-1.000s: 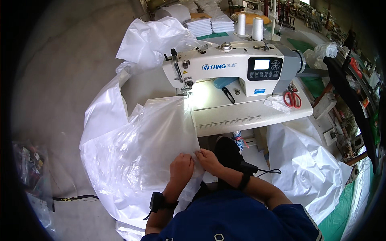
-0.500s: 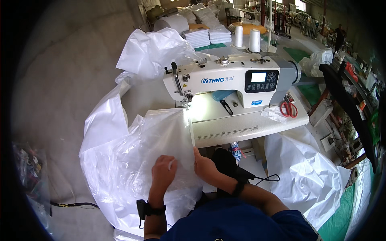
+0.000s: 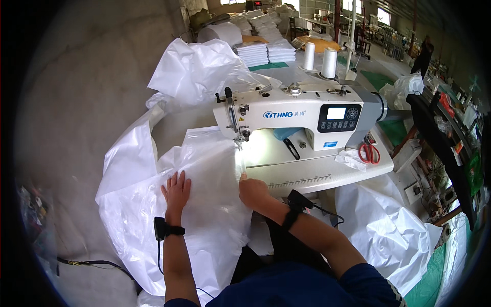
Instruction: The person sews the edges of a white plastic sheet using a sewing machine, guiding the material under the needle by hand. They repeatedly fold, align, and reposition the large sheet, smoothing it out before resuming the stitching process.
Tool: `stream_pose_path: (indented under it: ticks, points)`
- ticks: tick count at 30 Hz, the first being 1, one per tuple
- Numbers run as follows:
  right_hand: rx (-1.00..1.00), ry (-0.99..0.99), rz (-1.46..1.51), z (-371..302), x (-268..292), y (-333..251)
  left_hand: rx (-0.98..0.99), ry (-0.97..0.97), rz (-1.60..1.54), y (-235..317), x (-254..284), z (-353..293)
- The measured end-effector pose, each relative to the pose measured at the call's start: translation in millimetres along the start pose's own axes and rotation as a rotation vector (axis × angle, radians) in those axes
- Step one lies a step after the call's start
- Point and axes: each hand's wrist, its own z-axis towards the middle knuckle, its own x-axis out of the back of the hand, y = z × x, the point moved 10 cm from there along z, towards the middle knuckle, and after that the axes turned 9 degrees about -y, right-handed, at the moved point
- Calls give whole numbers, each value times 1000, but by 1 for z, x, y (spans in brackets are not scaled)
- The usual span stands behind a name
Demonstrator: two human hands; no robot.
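Note:
A large translucent white plastic sheet (image 3: 215, 215) drapes across the left of the sewing table, its right edge running up to the needle area of a white sewing machine (image 3: 289, 125). My left hand (image 3: 176, 192) lies flat on the sheet with its fingers spread. Close to the front edge of the machine bed, my right hand (image 3: 253, 192) is closed at the sheet's right edge, pinching it between thumb and fingers. The machine's lamp lights the bed beside the needle, where the sheet's edge lies.
On the machine bed are red-handled scissors (image 3: 369, 153), black thread snips (image 3: 292, 149) and a small metal bobbin (image 3: 303, 145). Two white thread cones (image 3: 329, 64) stand behind. More white sheeting (image 3: 381, 225) hangs at the right; folded white stacks (image 3: 252, 54) sit at the back.
My left hand has moved up and left over the sheet, its curled fingers now spread flat. My right hand has shifted slightly up and left with the sheet's edge. The view has tilted slightly.

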Motion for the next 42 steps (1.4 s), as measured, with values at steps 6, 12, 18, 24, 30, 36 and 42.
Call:
stream_pose_path:
  ticks: [6,12,18,24,30,36,42]
  points:
    - [-27,20,-56,41,7,7,-74,75,39,9,4,45]
    - [-91,33,-13,79,17,17,-99,97,12,8,-4,94]
    - [-242,-39,942,25,-11,27,-31,115,-24,6,-9,128]
    - [-241,-541,1440,-77,-116,5,-102,59,-125,50,10,46]
    - [-81,-816,1297,-115,-150,-30,-183,61,34,45,3,-49]
    - [-192,-721,1647,-99,-129,-97,-70,-84,-3,-25,2,-6]
    - [-36,-1120,1844,-192,-115,-94,-44,-197,19,-37,-8,26]
